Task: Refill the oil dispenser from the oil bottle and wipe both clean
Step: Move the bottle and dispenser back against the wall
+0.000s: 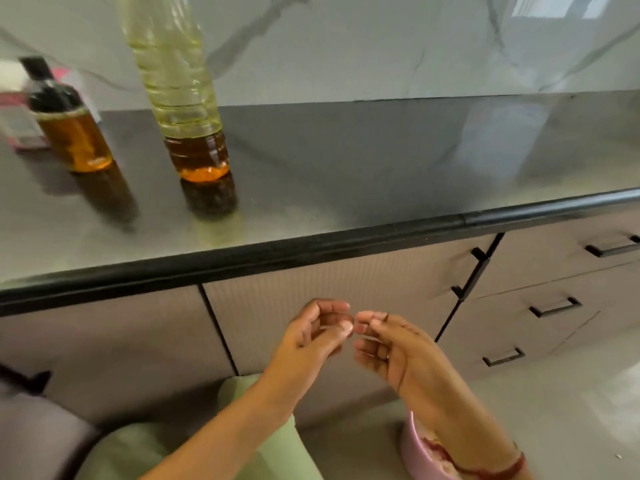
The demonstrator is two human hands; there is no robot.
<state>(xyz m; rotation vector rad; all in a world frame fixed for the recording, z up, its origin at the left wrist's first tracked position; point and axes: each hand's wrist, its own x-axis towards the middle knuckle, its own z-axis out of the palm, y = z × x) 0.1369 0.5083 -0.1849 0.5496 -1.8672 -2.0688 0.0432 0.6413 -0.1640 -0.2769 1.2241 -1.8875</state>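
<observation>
Oil dispenser (71,133) with a black top stands upright at the far left of the table (346,161); the tall oil bottle (187,98) stands just right of it, apart. I see my left hand (311,337) and right hand (391,348) below the table's front edge, fingers curled, fingertips nearly meeting. I cannot tell whether either pinches anything.

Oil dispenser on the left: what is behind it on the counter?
Behind the oil dispenser lies a blurred pink and white thing, perhaps a packet. The dispenser covers its right part, so its full shape cannot be told. Behind both rises the marble wall.
</observation>
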